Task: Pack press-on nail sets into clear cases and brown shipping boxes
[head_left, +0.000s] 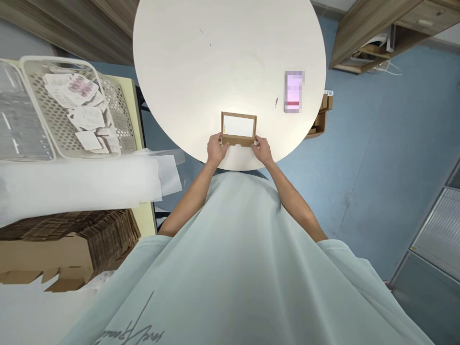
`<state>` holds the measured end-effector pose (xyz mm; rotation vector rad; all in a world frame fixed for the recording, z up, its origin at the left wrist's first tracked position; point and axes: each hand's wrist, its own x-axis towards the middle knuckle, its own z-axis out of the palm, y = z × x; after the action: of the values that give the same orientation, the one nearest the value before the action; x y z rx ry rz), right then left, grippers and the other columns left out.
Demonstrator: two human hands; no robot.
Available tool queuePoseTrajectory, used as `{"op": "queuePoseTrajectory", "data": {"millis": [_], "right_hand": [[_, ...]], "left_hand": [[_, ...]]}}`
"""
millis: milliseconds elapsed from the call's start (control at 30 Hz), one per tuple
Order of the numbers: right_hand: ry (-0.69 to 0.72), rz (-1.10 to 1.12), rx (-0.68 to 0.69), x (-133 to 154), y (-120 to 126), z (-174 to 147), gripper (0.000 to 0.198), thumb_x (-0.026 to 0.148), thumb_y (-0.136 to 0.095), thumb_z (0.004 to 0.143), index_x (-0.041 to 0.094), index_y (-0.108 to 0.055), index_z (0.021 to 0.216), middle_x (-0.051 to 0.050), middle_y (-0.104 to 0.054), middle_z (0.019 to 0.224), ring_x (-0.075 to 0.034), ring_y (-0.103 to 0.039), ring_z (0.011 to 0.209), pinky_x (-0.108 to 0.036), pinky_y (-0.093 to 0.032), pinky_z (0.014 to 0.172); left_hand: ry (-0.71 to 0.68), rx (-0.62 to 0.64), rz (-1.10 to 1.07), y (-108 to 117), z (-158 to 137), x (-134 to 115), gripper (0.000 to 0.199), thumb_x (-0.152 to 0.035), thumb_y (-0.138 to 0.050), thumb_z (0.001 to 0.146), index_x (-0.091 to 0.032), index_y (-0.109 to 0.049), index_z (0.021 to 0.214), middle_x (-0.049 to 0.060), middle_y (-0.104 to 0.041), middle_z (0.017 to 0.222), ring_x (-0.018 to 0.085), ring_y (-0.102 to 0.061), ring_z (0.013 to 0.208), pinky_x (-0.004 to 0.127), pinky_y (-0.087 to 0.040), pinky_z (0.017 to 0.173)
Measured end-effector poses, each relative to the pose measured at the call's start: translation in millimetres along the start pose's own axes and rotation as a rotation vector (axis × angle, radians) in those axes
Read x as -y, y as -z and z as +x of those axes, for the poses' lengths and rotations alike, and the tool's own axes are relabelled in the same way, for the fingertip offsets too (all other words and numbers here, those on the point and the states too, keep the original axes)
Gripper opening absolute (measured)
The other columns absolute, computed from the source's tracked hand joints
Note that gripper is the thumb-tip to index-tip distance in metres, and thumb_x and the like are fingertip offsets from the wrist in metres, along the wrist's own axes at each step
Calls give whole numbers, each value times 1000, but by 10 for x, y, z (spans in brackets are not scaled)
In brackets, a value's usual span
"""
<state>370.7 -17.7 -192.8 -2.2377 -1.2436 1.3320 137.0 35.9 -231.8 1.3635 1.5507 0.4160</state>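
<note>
A small brown cardboard box [237, 141] lies near the front edge of the round white table [223, 62]. Inside its brown walls is a flat white rectangular thing [239, 126] with a small yellowish mark at its left end; its kind does not show. At the box's lower left corner, my left hand [216, 148] has fingers and thumb closed on the cardboard. My right hand [262, 150] pinches the lower right corner in the same way. Some fingertips are hidden against the box sides.
A blurred pinkish phone-shaped object [293, 92] lies on the table's right side. To my left are a white perforated basket [125, 112] of papers, a white wrapping roll [82, 184] and stacked folded cardboard [111, 239]. Cardboard boxes [319, 125] stand beyond the table's right edge.
</note>
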Motion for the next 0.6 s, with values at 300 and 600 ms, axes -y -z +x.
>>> {"op": "queuePoseTrajectory", "data": {"millis": [300, 600], "right_hand": [[80, 227, -58, -15, 378, -367, 62, 72, -58, 109, 23, -80, 139, -17, -80, 150, -34, -77, 137, -57, -61, 124], [76, 266, -35, 0, 440, -188, 66, 77, -63, 106, 24, -80, 139, -16, -78, 153, -31, -79, 126, -53, -65, 116]], "left_hand": [[13, -104, -119, 304, -466, -437, 47, -62, -73, 106, -20, -86, 126, 15, -84, 140, 33, -79, 134, 50, -64, 119], [52, -43, -159, 288, -338, -346, 52, -59, -76, 106, -19, -82, 138, 18, -82, 144, 30, -83, 118, 45, -66, 110]]}}
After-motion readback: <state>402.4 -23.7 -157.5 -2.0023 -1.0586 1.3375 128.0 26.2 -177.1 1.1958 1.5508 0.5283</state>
